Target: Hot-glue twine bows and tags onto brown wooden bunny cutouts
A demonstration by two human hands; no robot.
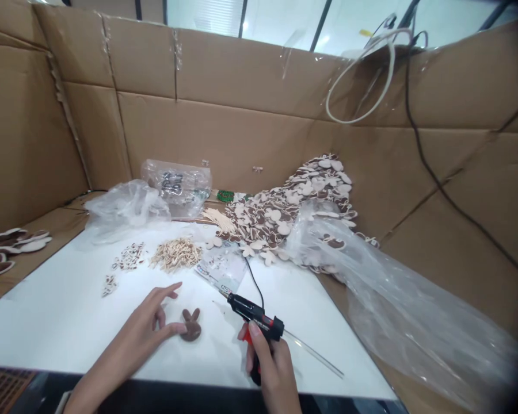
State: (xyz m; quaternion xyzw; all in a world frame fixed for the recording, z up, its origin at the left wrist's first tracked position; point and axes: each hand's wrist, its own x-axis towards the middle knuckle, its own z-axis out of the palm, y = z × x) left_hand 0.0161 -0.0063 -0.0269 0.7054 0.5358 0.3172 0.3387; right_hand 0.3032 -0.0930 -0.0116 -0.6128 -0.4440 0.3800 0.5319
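Observation:
A small brown rabbit-head cutout point(191, 328) lies on the white board point(155, 359) near its front. The thumb of my left hand point(155, 316) touches the cutout's left edge, while the other fingers stay apart above the board. My right hand point(273, 362) is wrapped round the grip of a black and red hot glue gun point(252, 313). Its nozzle points up and to the left, and a clear glue stick point(313, 352) sticks out of its back. A black cord runs from the gun toward a printed plastic bag point(224, 267).
A pile of pale cord pieces point(176, 254) and small brown-and-white bits point(130, 256) lie farther back. Many rabbit cutouts point(276, 215) are heaped at the back right. Clear plastic bags point(127, 204) and sheeting point(397, 310) flank them. Cardboard walls point(242, 103) enclose the area.

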